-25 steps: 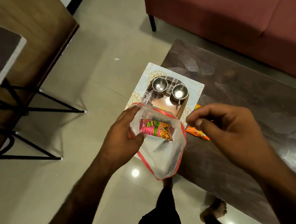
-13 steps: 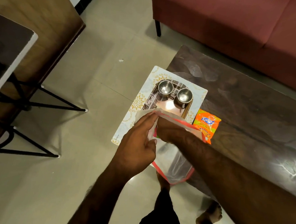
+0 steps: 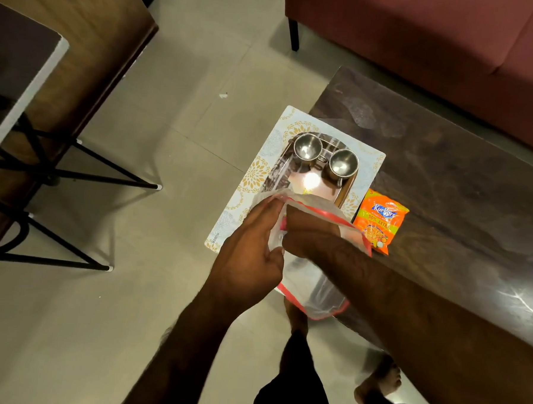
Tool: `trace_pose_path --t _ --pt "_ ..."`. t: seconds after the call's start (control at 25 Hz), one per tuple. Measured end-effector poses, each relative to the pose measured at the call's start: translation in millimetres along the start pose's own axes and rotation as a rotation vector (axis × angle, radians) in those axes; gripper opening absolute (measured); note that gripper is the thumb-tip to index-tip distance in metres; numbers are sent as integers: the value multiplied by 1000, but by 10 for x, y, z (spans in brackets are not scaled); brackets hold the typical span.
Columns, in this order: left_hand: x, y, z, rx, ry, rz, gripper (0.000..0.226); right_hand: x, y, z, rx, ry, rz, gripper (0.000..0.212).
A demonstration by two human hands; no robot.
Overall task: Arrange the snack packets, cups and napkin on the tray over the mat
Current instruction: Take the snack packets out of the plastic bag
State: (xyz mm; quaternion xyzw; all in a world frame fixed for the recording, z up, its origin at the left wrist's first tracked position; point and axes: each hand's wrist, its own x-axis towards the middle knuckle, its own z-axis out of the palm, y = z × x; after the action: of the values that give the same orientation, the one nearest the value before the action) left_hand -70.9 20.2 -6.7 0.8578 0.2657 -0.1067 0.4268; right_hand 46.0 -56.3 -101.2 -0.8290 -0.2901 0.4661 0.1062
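Observation:
A patterned mat (image 3: 260,176) lies on the corner of the dark table, overhanging its edge. On it sits a shiny steel tray (image 3: 284,168) with two steel cups (image 3: 307,147) (image 3: 343,164) side by side at its far end. My left hand (image 3: 250,256) grips the rim of a clear plastic bag with red edges (image 3: 316,294), held above the tray's near end. My right hand (image 3: 303,231) is plunged inside the bag, fingers hidden. A bit of the pink packet (image 3: 283,226) shows inside. An orange snack packet (image 3: 380,220) lies on the table right of the mat.
The dark wooden table (image 3: 445,186) stretches right. A maroon sofa (image 3: 437,41) stands behind it. At left are a wooden cabinet (image 3: 91,47) and a table with black metal legs (image 3: 75,173). My bare feet (image 3: 379,384) stand on the tiled floor.
My right hand went from hovering over the orange packet into the bag, uncovering that packet. The view has shifted slightly; my left hand keeps holding the bag.

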Motion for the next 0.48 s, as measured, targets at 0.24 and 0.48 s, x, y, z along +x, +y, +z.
trace_pose_path --t 0.24,0.48 --pt "25 62 -34 123 -1 -18 81 -422 -297 -286 -34 104 68 19" --pt "46 64 -91 172 24 -102 73 -1088 -469 -839 34 17 155 27"
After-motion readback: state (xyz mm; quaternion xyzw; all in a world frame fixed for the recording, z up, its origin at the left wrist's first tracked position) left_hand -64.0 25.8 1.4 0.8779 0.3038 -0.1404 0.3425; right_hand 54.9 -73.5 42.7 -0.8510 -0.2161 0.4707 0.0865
